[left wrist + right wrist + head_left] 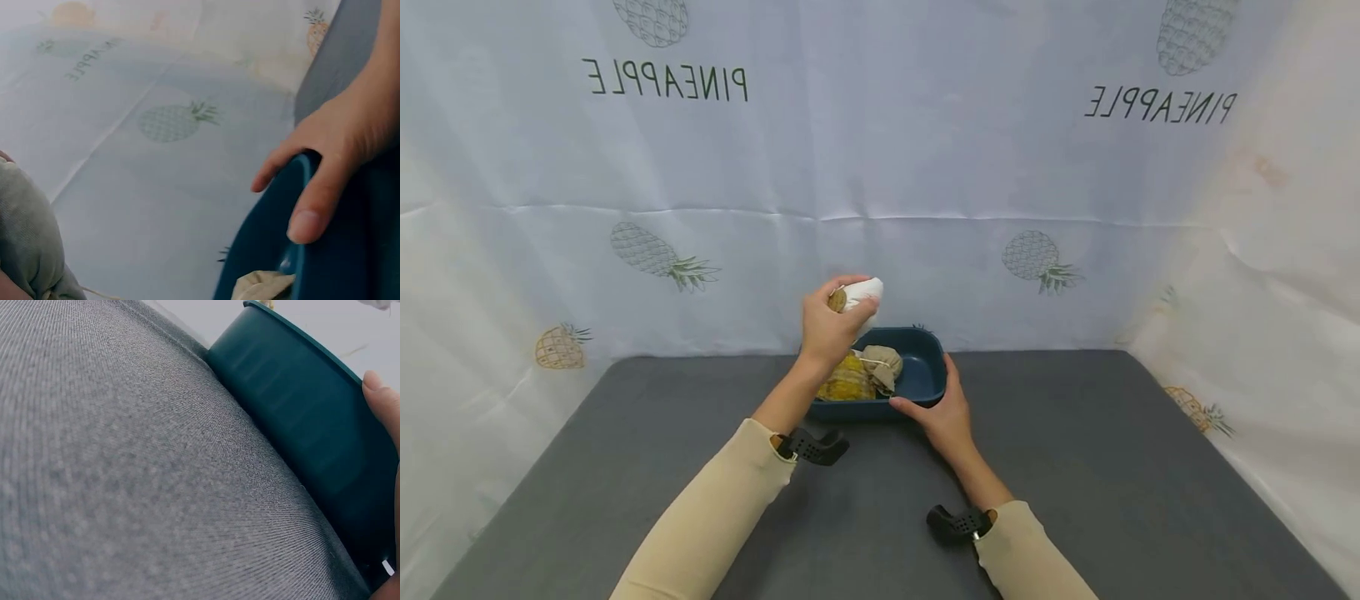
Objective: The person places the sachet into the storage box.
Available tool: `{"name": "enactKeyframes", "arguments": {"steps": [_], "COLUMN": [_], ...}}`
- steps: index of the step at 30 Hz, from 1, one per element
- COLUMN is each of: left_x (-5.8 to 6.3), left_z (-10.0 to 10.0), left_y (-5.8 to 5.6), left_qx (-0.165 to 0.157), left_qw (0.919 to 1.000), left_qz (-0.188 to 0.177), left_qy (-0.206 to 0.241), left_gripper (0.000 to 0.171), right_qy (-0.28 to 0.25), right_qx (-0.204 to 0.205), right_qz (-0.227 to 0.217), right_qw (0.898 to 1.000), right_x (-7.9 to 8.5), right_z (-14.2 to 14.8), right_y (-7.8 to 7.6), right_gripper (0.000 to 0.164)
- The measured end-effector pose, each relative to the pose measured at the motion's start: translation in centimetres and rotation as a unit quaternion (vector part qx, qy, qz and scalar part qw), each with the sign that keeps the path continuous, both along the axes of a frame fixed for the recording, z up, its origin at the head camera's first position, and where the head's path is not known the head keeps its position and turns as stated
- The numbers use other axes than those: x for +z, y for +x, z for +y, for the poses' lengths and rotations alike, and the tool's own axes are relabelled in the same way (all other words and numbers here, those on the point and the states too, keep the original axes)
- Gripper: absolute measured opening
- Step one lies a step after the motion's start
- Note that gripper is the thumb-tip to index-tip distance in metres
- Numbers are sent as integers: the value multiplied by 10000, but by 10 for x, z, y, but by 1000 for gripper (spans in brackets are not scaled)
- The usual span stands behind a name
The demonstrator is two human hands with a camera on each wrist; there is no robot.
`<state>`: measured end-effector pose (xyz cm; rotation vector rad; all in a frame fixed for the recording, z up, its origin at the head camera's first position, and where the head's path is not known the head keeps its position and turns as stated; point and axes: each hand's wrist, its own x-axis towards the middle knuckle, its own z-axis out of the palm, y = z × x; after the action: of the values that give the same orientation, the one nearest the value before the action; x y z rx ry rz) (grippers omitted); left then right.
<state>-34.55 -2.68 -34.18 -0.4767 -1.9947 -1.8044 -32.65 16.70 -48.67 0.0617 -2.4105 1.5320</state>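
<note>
Above the left half of a dark blue plastic basin [850,410], my left hand [831,327] holds a white cloth pouch [867,292] between fingers and thumb. A round brownish patch [837,300] shows beside the white cloth; whether it belongs to the pouch I cannot tell. In the left wrist view the pouch [28,231] looks greyish, gathered, with a thin string trailing. My right hand [946,415] grips the basin's right front corner, thumb over the rim. Inside the basin lie a yellow patterned bundle [848,380] and a beige tied pouch [883,365], the yellow one partly behind my left arm.
The basin stands near the back edge of a dark grey cloth-covered table [1060,467]. Right behind it hangs a pale curtain [880,167] printed with pineapples. Black bands [812,447] sit on both wrists.
</note>
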Motion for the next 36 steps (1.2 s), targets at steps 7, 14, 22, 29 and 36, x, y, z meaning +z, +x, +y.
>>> {"name": "enactKeyframes", "arguments": {"steps": [7,14,22,29,36], "left_x": [-21,-38,-66,-82,-84], "left_z": [5,16,41,56,64], "left_y": [3,-4,-8,-11,-18], "left_qx": [-70,32,209,291,-172], "left_qw": [9982,9962,9874,9497,9133], "left_qz": [-533,-723,-607,-739,-1146], "left_qy": [-255,-491,-1447,-3028,-3904], "left_gripper": [31,34,35,39,45], "right_qy": [-73,-17,-79,12,48], "right_qx": [11,-7,72,15,-53], "right_qz": [46,60,184,158,202], "right_qw": [10000,10000,9998,9999,9998], "right_x": [-1,-1,-5,-4,-4], "right_z": [1,3,1,-3,2], "right_y": [-1,-2,-2,-2,-4], "right_gripper": [116,116,115,113,109]}}
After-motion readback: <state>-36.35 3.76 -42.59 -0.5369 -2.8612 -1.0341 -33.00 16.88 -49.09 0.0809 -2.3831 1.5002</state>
